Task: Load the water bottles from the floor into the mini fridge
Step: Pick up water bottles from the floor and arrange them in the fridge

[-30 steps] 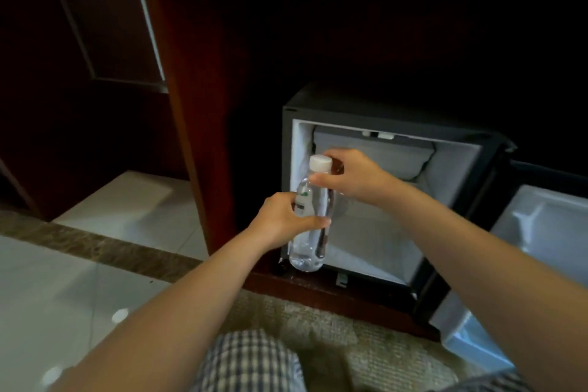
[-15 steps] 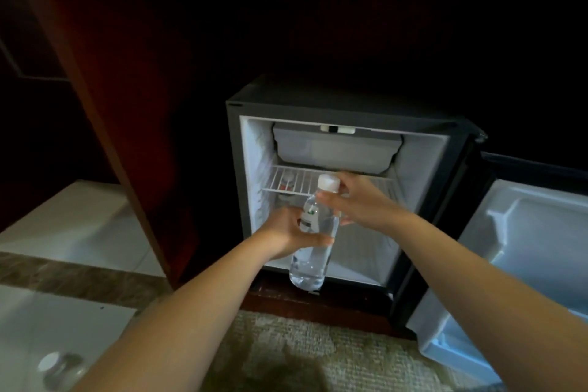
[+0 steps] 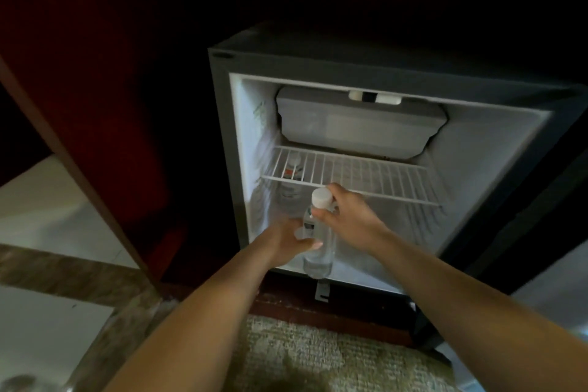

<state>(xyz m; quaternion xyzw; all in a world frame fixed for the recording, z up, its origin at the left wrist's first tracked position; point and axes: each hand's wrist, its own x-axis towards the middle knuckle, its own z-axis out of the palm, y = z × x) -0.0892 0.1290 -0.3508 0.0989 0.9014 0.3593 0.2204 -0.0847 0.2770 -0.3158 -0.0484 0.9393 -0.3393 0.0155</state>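
A clear water bottle (image 3: 318, 251) with a white cap stands upright at the front lip of the open mini fridge (image 3: 222, 137). My left hand (image 3: 286, 242) wraps its middle from the left. My right hand (image 3: 346, 216) pinches its neck just below the cap. Inside, at the back left under the white wire shelf (image 3: 366, 175), another bottle (image 3: 291, 178) stands, partly hidden by the shelf bars. A further bottle (image 3: 19, 383) lies blurred on the floor at the lower left corner.
The fridge door (image 3: 556, 289) hangs open at the right. A dark red wooden cabinet panel (image 3: 95, 105) stands left of the fridge. Beige carpet (image 3: 318, 360) lies in front, white floor tiles (image 3: 47, 216) to the left. A grey freezer box (image 3: 359, 124) fills the fridge's top.
The view has come closer to the fridge. Both hands have carried the bottle forward and down, so its base now sits at the fridge's lower front edge.
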